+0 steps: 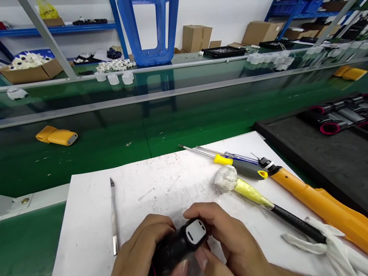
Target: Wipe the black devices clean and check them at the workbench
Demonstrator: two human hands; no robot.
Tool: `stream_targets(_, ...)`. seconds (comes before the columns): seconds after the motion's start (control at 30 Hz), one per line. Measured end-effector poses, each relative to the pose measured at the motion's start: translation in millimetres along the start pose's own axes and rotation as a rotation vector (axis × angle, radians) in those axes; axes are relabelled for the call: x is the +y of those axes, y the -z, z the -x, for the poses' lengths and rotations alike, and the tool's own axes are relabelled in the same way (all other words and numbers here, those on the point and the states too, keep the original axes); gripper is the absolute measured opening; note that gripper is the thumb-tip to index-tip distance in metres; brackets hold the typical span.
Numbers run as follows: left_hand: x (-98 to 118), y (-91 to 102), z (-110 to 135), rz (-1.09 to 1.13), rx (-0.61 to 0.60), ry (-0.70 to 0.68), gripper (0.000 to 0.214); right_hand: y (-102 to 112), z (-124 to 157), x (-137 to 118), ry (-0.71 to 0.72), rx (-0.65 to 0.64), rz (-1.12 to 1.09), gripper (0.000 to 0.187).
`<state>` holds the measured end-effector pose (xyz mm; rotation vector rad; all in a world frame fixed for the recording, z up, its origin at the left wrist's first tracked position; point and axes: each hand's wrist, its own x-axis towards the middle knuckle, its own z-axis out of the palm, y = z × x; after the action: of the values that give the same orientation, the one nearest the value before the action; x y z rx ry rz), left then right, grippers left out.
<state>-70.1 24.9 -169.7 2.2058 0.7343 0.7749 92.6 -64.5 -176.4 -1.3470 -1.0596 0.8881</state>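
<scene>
Green factory worktop (10,261) beneath a white paper sheet (137,197): at six o'clock, a left hand (134,264) and right hand (228,243) hold a closed grip on a black plastic cylindrical housing (171,251) with a white end cap (197,232); it looks light, stiff and slick, safest held by the barrel.

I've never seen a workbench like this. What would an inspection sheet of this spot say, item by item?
Surface: white paper sheet on a green conveyor bench.
Job's things: black handheld device with a white oval end.
Clutter: craft knife, screwdriver, orange plastic casing, white cloth glove, black tray.
Grippers: bare hands; left hand and right hand both grip the device.
Cables: nothing seen.
Surroundings: blue shelving, cardboard boxes.
</scene>
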Motion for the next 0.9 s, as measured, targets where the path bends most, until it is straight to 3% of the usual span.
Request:
stream_targets(0.17, 4, 4.7, 0, 0.193, -0.106, 0.352, 0.044, 1, -8, -8, -0.100, -0.032, -0.101, 0.029)
stream_targets(0.3, 17, 6.8, -8, 0.564, -0.239, 0.562, 0.046, -1, -13, -15, -0.255, -0.040, -0.358, 0.026)
stream_targets(0.43, 19, 6.8, -9, 0.852, -0.293, 0.750, 0.051, -3, -14, -17, -0.307, -0.015, -0.437, 0.027)
stream_targets(0.57, 10, 6.8, -6, 0.997, -0.337, 0.777, 0.054, -2, -15, -13, -0.294, -0.032, -0.454, 0.025)
stream_targets(0.73, 5, 7.1, -9, 1.079, -0.479, 0.752, 0.048, 1, -16, -6, -0.267, -0.207, -0.603, 0.026)
stream_targets(0.9, 0, 9.6, -6, 1.066, -0.496, 0.731, 0.051, 2, -13, -4, -0.342, -0.248, -0.473, 0.030)
